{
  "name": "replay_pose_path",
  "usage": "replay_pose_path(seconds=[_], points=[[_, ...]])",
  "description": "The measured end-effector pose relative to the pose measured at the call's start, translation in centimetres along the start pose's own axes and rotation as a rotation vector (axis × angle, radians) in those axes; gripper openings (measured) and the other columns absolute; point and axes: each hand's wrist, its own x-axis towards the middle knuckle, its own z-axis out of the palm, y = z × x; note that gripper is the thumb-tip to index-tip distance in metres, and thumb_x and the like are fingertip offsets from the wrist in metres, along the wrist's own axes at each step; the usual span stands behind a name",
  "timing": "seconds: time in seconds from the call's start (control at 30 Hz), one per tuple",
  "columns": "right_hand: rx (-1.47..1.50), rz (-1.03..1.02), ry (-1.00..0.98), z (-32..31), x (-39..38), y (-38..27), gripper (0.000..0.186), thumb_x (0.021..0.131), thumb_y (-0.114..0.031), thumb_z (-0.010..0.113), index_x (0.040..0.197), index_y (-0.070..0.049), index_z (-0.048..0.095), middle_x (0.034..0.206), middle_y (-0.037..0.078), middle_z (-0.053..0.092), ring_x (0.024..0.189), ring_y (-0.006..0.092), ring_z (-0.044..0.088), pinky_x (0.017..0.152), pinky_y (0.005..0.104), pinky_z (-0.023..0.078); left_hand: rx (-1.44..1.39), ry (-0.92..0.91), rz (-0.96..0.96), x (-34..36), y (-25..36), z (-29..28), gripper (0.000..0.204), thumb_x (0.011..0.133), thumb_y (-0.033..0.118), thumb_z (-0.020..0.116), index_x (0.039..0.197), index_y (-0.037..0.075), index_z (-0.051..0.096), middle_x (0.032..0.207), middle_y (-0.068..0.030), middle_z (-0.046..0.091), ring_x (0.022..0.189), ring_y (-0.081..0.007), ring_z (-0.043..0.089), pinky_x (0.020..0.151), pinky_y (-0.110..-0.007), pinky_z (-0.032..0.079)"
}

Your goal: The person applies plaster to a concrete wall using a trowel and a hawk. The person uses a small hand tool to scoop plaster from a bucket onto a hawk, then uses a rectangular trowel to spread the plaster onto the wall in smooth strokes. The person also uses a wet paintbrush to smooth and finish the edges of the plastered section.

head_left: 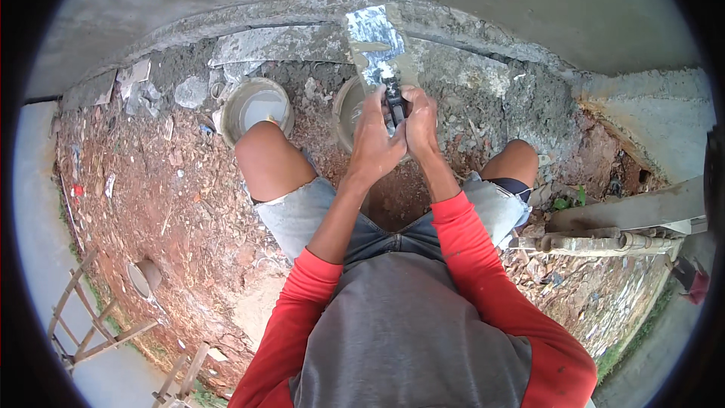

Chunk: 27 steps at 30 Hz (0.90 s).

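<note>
Presently, the left hand [375, 140] and right hand [421, 119] clasp the trowel [384, 51] by its black handle [393, 97], between the knees [272, 160] and the wall [529, 0]. Expect a light, stiff tool with a slippery, smeared blade [371, 24]; grip the handle only.

You wear a grey shirt [408, 325] with red sleeves [491, 264], darkly spotted in places, and faded blue denim shorts [302, 215], their hems pale and ragged.
</note>
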Motion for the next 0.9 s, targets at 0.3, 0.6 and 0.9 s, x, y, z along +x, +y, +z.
replay_pose_path(seconds=[0.3,0.6,0.9], points=[[-0.624,-0.222,-0.23,-2.1,-0.9,-6.1,0.038,0.093,-0.023,0.06,0.108,0.011,0.072,0.11,0.022,0.07,0.095,0.0333,0.069,0.087,0.0367,0.054,-0.154,0.29,-0.056,2.2,-4.8,-6.6,0.047,0.095,0.004,0.067,0.136,-0.002,0.044,0.115,-0.0115,0.064,0.102,-0.0131,0.06,0.087,-0.028,0.051],[-1.359,-0.007,-0.351,-11.4,4.1,3.2,0.049,0.084,-0.037,0.076,0.108,0.005,0.073,0.094,0.024,0.073,0.091,0.0327,0.072,0.085,0.0401,0.055,-1.034,0.214,-0.32,4.3,-6.4,-12.2,0.027,0.099,0.013,0.068,0.121,-0.002,0.058,0.091,-0.0049,0.066,0.067,-0.0076,0.053,0.057,-0.024,0.049],[-1.521,0.143,-0.527,-2.8,2.6,5.3,0.05,0.085,-0.042,0.071,0.099,0.006,0.074,0.097,0.03,0.071,0.092,0.0411,0.071,0.081,0.0471,0.054,-1.54,0.103,-0.444,-2.6,-7.8,-9.5,0.033,0.106,0.025,0.048,0.126,0.004,0.063,0.11,-0.0112,0.071,0.098,-0.0238,0.072,0.086,-0.041,0.061]])
